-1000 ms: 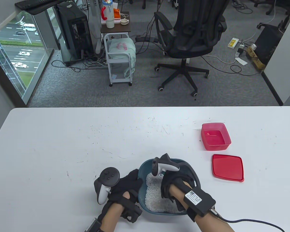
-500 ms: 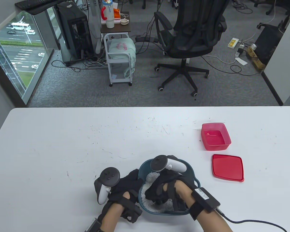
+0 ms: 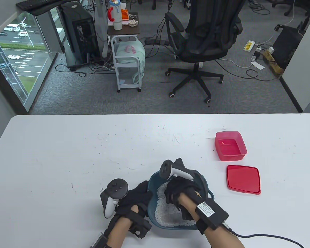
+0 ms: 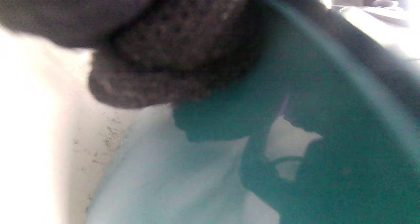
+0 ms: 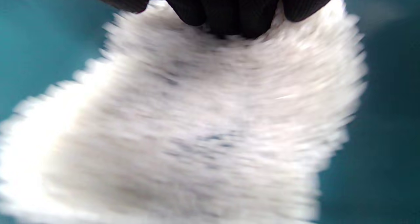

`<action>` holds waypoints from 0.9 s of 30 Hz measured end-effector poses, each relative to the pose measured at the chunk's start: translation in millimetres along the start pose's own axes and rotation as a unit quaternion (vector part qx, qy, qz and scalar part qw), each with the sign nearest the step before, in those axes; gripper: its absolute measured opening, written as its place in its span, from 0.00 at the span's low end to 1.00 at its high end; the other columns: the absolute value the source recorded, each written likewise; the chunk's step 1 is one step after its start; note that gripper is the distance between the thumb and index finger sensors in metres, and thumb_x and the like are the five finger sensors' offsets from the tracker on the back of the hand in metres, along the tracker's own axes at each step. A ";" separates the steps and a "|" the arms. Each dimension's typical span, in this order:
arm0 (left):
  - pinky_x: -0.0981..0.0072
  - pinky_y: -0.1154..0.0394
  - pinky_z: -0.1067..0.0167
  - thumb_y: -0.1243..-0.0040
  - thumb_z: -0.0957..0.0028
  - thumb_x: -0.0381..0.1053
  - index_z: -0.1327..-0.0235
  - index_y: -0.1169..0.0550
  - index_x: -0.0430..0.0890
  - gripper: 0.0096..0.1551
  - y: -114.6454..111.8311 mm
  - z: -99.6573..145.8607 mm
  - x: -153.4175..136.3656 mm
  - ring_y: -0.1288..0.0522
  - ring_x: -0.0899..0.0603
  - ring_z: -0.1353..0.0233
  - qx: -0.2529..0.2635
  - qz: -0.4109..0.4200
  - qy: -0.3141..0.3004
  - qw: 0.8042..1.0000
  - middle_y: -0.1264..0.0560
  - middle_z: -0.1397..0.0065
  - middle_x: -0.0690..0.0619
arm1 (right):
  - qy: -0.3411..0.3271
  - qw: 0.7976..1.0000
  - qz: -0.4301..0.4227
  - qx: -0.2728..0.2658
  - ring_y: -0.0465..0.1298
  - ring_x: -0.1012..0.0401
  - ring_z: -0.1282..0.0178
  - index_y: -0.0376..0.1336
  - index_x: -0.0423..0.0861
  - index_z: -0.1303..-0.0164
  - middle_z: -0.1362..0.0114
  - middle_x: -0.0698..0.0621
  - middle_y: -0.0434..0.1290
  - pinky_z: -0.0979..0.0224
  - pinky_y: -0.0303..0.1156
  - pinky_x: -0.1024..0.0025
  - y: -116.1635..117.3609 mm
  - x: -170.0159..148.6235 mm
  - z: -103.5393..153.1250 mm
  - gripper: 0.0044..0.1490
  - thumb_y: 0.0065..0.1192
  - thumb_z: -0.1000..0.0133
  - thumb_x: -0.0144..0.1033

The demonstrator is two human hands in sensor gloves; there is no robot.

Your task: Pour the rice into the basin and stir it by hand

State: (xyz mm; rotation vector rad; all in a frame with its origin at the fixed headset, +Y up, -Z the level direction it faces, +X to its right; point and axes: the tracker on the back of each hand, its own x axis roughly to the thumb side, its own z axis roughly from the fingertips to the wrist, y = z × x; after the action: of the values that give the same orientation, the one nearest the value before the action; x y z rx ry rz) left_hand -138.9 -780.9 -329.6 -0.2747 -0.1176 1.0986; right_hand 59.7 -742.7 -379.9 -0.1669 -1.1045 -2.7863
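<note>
The right hand (image 3: 179,195) digs curled fingers (image 5: 229,13) into the white rice grains (image 3: 162,209) heaped inside the round teal plastic basin (image 3: 151,180) at the white desk's (image 3: 67,155) near edge. The left hand (image 3: 134,200) grips the basin's left rim. A red plastic box (image 3: 230,146) and its flat red lid (image 3: 243,179) lie well apart to the right.

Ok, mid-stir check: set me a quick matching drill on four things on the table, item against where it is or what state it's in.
Column one:
1. rice
2. red container
3. red lid
4. left hand

Column two:
A. lying flat on the table, off its box
B. holding the basin's left rim
C. heaped inside the basin under the right hand
D. standing open, with no rice in it

Pairs: 1-C, 2-D, 3-A, 4-B
</note>
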 end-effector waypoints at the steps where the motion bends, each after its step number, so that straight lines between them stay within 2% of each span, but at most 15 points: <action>1: 0.69 0.12 0.87 0.35 0.48 0.47 0.28 0.29 0.32 0.37 0.0 0.1 -0.1 0.11 0.49 0.80 0.001 0.002 0.001 1.000 0.24 0.33 0.29 | 0.016 0.999 0.031 0.007 0.75 0.36 0.38 0.65 0.33 0.36 0.34 0.31 0.73 0.41 0.70 0.37 3.0 -0.1 0.1 0.41 0.59 0.54 0.45; 3: 0.69 0.12 0.87 0.35 0.48 0.47 0.28 0.29 0.32 0.37 -0.1 0.2 0.2 0.11 0.50 0.81 0.003 0.001 0.002 1.000 0.24 0.33 0.29 | 0.030 0.997 0.064 0.011 0.78 0.36 0.43 0.67 0.30 0.38 0.38 0.30 0.77 0.45 0.73 0.39 8.0 0.8 2.5 0.41 0.60 0.55 0.45; 8: 0.69 0.12 0.87 0.35 0.48 0.47 0.28 0.29 0.32 0.37 -0.3 0.5 0.4 0.11 0.49 0.81 0.005 0.003 0.005 1.000 0.24 0.33 0.29 | 0.011 0.995 0.096 0.034 0.84 0.36 0.56 0.73 0.25 0.48 0.49 0.28 0.85 0.55 0.78 0.40 22.2 7.0 11.4 0.41 0.63 0.57 0.45; 10: 0.69 0.12 0.88 0.35 0.48 0.47 0.28 0.29 0.32 0.37 -0.4 0.7 0.4 0.11 0.50 0.81 0.007 0.003 0.006 1.000 0.24 0.33 0.29 | -0.004 0.994 0.089 0.062 0.87 0.36 0.63 0.76 0.23 0.54 0.55 0.28 0.87 0.61 0.79 0.40 27.1 8.6 12.3 0.41 0.64 0.59 0.45; 13: 0.69 0.12 0.88 0.35 0.48 0.47 0.28 0.29 0.32 0.37 -0.5 0.9 0.4 0.11 0.49 0.81 0.008 0.004 0.008 1.000 0.24 0.33 0.29 | -0.067 0.990 0.029 0.118 0.88 0.37 0.69 0.78 0.22 0.60 0.61 0.28 0.90 0.66 0.80 0.42 32.5 8.6 13.2 0.41 0.65 0.60 0.45; 14: 0.69 0.12 0.88 0.35 0.48 0.47 0.28 0.29 0.32 0.37 -0.6 1.0 0.4 0.11 0.49 0.81 0.009 0.004 0.008 1.000 0.24 0.33 0.29 | -0.109 0.984 -0.008 0.139 0.88 0.37 0.69 0.78 0.22 0.59 0.61 0.28 0.90 0.66 0.80 0.42 33.8 9.2 13.4 0.41 0.65 0.60 0.45; 17: 0.69 0.12 0.87 0.35 0.48 0.47 0.28 0.29 0.32 0.37 -0.8 1.1 0.5 0.11 0.49 0.81 0.009 0.003 0.008 1.000 0.24 0.33 0.29 | -0.194 0.966 -0.074 0.155 0.87 0.36 0.64 0.77 0.24 0.54 0.57 0.28 0.88 0.62 0.80 0.41 31.4 10.7 13.3 0.41 0.64 0.60 0.46; 18: 0.69 0.12 0.87 0.35 0.48 0.47 0.28 0.29 0.32 0.37 -0.8 1.0 0.3 0.11 0.49 0.81 0.008 0.003 0.008 1.000 0.24 0.33 0.29 | -0.232 0.951 -0.116 0.169 0.87 0.36 0.59 0.75 0.25 0.51 0.53 0.29 0.87 0.59 0.80 0.40 30.2 11.1 12.3 0.42 0.64 0.59 0.46; 21: 0.69 0.12 0.87 0.35 0.48 0.47 0.28 0.29 0.32 0.37 -1.2 1.2 0.7 0.11 0.49 0.81 0.006 0.005 0.008 1.000 0.24 0.33 0.29 | -0.292 0.911 -0.210 0.203 0.82 0.34 0.47 0.70 0.27 0.43 0.42 0.29 0.81 0.49 0.76 0.38 28.9 14.4 8.3 0.43 0.63 0.58 0.45; 27: 0.69 0.12 0.87 0.35 0.48 0.47 0.28 0.29 0.32 0.37 -0.8 1.0 0.4 0.11 0.49 0.80 0.001 0.007 0.004 1.000 0.24 0.33 0.29 | -0.292 0.905 -0.264 0.162 0.71 0.35 0.34 0.60 0.30 0.35 0.31 0.30 0.69 0.39 0.68 0.36 10.1 9.4 -5.5 0.45 0.61 0.56 0.44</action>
State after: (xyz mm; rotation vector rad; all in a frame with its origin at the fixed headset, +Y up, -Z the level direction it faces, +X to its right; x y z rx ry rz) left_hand -138.3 -780.8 -328.4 -0.2784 -0.1081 1.1106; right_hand 51.9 -754.5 -375.7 -0.8189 -1.9974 -3.0138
